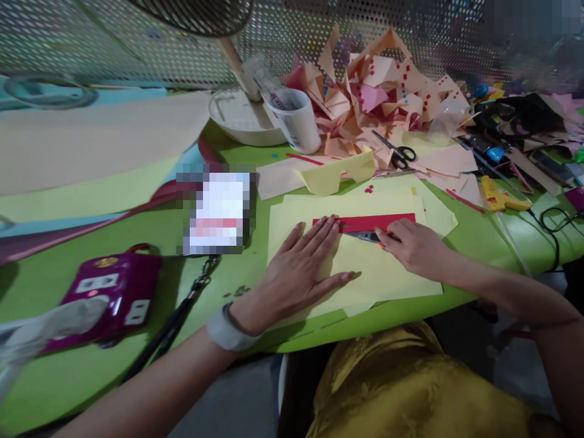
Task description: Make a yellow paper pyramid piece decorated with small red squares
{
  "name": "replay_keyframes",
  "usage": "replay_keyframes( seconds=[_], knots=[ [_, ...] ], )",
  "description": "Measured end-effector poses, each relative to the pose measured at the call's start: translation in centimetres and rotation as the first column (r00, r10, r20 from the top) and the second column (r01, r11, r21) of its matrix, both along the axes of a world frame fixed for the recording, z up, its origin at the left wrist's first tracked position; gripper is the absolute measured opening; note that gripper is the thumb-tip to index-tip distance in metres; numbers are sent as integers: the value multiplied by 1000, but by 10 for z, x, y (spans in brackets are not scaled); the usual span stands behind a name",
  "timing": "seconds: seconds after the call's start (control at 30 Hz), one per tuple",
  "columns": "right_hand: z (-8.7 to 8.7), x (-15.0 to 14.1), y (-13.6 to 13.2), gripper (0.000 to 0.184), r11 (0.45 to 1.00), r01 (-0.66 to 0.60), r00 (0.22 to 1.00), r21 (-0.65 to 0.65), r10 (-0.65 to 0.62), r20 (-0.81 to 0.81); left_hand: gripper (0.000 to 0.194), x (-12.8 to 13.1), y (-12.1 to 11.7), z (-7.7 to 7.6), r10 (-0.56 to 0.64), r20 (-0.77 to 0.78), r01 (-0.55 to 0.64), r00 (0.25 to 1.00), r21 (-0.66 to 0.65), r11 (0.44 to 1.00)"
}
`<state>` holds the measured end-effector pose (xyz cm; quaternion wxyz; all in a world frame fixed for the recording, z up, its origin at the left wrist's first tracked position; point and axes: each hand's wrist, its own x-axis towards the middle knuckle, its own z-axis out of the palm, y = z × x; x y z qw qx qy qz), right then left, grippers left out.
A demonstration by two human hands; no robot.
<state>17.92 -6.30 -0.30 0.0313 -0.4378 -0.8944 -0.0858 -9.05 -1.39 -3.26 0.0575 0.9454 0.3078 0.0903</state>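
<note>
My left hand (303,261) lies flat and open on a pale yellow sheet (392,274), its fingertips pressing the left end of a red paper strip (383,221). My right hand (413,246) is closed around a small craft knife (365,236), whose blade points left along the strip's lower edge. The yellow sheet rests on a green table (150,243) in front of me.
Behind the sheet lie a folded yellow paper piece (337,173), black-handled scissors (396,152), a white cup (296,118), a fan base (241,118) and a heap of peach and pink paper shapes (378,79). A magenta box (112,295) and strap sit left; a glue gun (499,198) lies right.
</note>
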Motion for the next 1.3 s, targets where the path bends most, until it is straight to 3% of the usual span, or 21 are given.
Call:
replay_keyframes(
  seconds=[0.2,0.43,0.63,1.3],
  knots=[
    [1,2,-5,35,1000,-4,1000,10,4,1,91,-3,2,1,-14,8,14,1000,-22,1000],
    [1,0,-3,36,1000,18,1000,-25,-18,-25,88,-22,5,-6,67,4,-68,998,26,997],
    [1,-13,4,37,999,15,999,-38,-14,32,97,-18,2,-5,96,-16,-95,995,34,995],
    [3,-22,9,34,999,-30,998,-25,31,55,98,-17,1,-4,103,3,-103,995,26,994]
  ],
)
